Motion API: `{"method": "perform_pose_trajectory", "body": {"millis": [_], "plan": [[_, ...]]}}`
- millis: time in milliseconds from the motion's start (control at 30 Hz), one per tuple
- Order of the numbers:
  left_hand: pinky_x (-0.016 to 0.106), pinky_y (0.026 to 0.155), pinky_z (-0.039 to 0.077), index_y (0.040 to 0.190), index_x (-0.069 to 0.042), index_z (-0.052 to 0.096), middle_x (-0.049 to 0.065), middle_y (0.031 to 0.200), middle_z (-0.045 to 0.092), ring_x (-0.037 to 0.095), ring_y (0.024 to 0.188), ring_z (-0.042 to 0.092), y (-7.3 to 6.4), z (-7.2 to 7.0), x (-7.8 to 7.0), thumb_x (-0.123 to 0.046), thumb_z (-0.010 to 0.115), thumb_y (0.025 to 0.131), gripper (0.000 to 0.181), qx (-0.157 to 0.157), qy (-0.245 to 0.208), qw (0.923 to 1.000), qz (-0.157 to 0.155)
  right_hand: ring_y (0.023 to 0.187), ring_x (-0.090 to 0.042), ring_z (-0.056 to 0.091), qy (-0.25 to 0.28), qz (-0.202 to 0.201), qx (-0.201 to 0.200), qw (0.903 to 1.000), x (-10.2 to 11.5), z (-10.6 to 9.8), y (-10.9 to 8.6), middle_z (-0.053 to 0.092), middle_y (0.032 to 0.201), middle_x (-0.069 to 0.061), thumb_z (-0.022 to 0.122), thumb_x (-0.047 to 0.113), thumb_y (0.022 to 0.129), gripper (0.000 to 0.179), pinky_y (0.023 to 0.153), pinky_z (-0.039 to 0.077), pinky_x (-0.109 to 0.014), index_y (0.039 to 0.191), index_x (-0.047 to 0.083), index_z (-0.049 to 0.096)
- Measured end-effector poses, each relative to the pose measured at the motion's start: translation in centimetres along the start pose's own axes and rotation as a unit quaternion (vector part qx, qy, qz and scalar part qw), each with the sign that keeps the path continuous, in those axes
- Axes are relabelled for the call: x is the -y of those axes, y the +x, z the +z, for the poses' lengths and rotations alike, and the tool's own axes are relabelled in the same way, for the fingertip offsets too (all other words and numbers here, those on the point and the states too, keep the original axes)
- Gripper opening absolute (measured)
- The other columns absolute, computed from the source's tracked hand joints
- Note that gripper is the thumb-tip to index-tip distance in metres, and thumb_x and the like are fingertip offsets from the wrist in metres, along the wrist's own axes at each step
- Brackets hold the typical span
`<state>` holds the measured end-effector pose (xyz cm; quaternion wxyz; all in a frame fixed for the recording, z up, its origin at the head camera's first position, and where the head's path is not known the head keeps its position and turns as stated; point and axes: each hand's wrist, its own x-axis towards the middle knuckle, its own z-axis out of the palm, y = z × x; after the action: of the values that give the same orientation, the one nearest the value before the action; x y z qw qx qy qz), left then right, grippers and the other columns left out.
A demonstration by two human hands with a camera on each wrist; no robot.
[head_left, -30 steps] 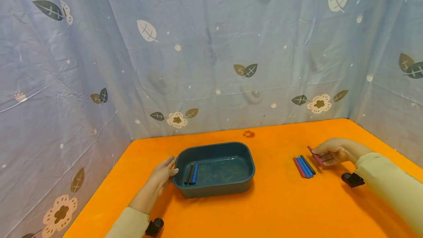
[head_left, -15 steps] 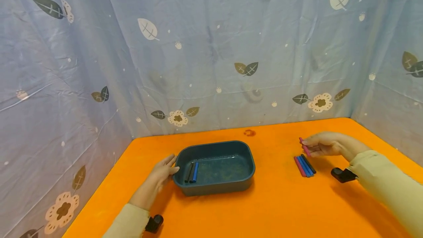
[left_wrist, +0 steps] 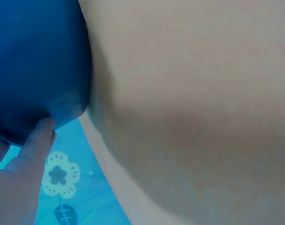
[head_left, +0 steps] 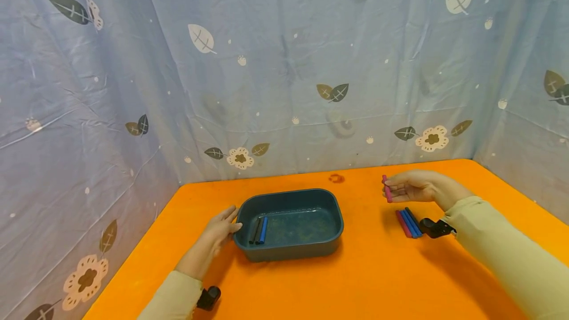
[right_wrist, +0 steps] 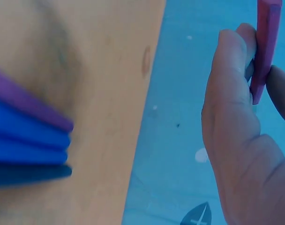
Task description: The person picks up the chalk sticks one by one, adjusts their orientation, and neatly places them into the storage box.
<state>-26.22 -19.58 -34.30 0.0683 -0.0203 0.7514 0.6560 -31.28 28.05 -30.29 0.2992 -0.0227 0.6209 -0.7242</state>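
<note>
The right hand, its grip nearly closed, pinches the pink stick above the bench, right of the tub, whose left rim the left hand holds between thumb and fingers. A light pinch and a braced tub should suit this carry. The pink stick's long axis runs roughly along the tub's short side, far end leaning slightly tubward.

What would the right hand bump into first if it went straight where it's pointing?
Probably the dark tray. The right hand points that way, holding a pink stick. It's lifted up, though, and I can't tell how high, so it might pass over the tray instead.
</note>
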Motion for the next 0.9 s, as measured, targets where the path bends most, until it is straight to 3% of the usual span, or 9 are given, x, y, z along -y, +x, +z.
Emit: {"method": "perform_pose_trajectory", "body": {"millis": [133, 500, 900], "plan": [[0.024, 0.074, 0.044, 0.153, 0.007, 0.007, 0.027, 0.157, 0.012, 0.038, 0.135, 0.034, 0.0, 0.0, -0.1, 0.009, 0.046, 0.098, 0.067, 0.006, 0.002, 1.0, 0.003, 0.093, -0.022, 0.065, -0.004, -0.004, 0.007, 1.0, 0.2, 0.7, 0.5, 0.065, 0.096, -0.01, 0.045, 0.003, 0.102, 0.024, 0.089, 0.051, -0.036, 0.089, 0.004, 0.066], [0.027, 0.081, 0.047, 0.153, 0.007, 0.006, 0.027, 0.157, 0.013, 0.041, 0.137, 0.03, 0.1, -0.2, -0.1, 0.009, 0.046, 0.098, 0.068, 0.006, 0.008, 1.0, 0.001, 0.093, -0.022, 0.066, -0.014, -0.013, 0.007, 0.9998, 0.8, 2.9, 1.9, 0.067, 0.098, -0.011, 0.046, 0.004, 0.102, 0.023, 0.09, 0.051, -0.036, 0.09, 0.004, 0.066], [0.022, 0.071, 0.046, 0.153, 0.006, 0.009, 0.026, 0.157, 0.014, 0.037, 0.131, 0.04, 0.0, -0.1, -0.1, 0.009, 0.047, 0.097, 0.068, -0.001, 0.005, 1.0, -0.001, 0.089, -0.021, 0.066, -0.008, -0.022, 0.016, 0.9996, 1.3, 5.0, 3.2, 0.065, 0.097, -0.012, 0.047, 0.003, 0.101, 0.023, 0.089, 0.052, -0.035, 0.089, 0.004, 0.065]]}}
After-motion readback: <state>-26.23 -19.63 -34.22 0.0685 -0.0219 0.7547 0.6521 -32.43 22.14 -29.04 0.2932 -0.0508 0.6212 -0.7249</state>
